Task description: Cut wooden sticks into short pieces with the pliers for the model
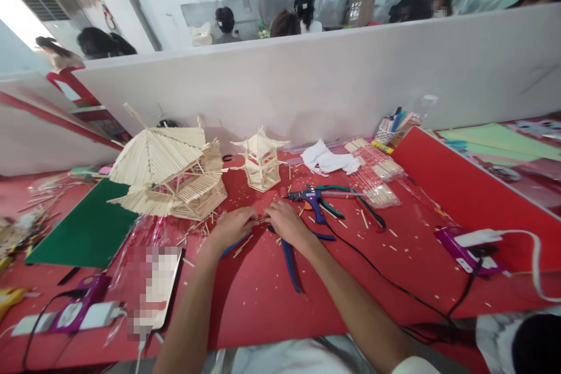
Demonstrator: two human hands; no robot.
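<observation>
My left hand (233, 228) and my right hand (284, 219) meet over the red tabletop, fingertips bent together around something too small to make out. Blue-handled pliers (289, 263) lie beside and partly beneath my right hand. A blue item (235, 245) shows under my left hand, its kind hidden. Just beyond the hands stands a small pagoda model (262, 165) of thin wooden sticks. To its left is a larger stick pavilion model (169, 172). A blue glue gun (310, 197) rests past my right hand, its cord trailing right.
Stick scraps litter the red table (254, 315). A phone (158, 289) and purple power strip (83, 304) lie left; another power strip (471, 251) sits right. Bundled sticks (377, 169), a white cloth (328, 158) and a red board (477, 198) lie beyond. A white partition (307, 82) closes the back.
</observation>
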